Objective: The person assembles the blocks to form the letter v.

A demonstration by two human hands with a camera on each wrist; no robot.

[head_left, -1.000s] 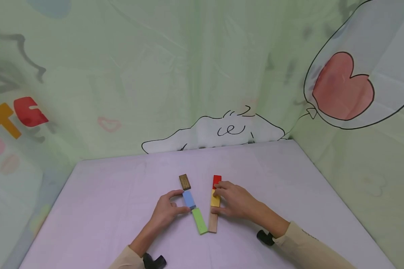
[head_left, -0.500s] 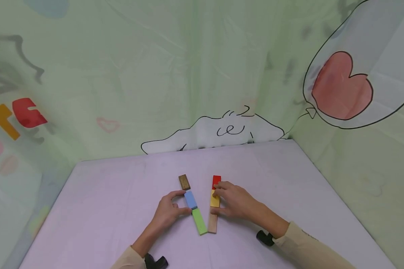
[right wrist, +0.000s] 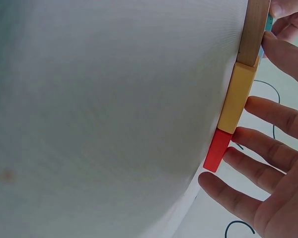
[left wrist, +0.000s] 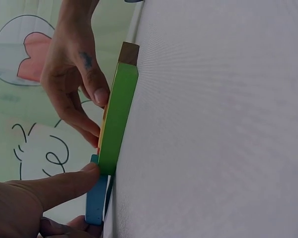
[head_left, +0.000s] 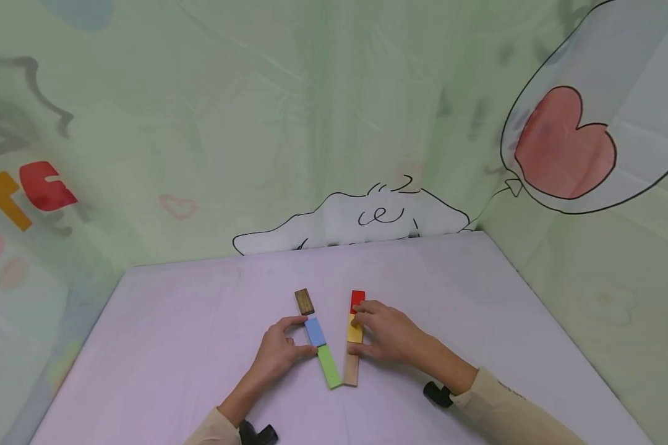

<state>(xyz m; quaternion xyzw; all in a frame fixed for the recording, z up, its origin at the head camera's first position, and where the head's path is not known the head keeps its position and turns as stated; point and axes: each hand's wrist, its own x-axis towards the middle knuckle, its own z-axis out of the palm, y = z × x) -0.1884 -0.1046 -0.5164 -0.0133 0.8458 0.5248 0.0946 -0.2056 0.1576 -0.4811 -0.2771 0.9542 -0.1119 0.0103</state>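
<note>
Two lines of wooden blocks form a V on the table. The left line has a dark brown block (head_left: 304, 301) at the far end, a blue block (head_left: 315, 332) in the middle and a green block (head_left: 329, 368) nearest. My left hand (head_left: 277, 350) pinches the blue block lengthwise, with the thumb at the end by the green block. The right line runs from a red block (head_left: 358, 298) through a yellow block (head_left: 354, 334) to a light wood block (head_left: 351, 371). My right hand (head_left: 394, 332) rests on this line, its spread fingers (right wrist: 273, 116) touching the red and yellow blocks.
The blocks lie mid-table on a pale tabletop (head_left: 200, 346). Behind it hangs a light green printed backdrop (head_left: 228, 136), with another side at the right. Black wrist devices (head_left: 438, 394) sit under both forearms.
My left hand has slid the blue block slightly right and nearer, against the green block; the gap beside the dark brown block has widened a little. My right hand keeps its place.
</note>
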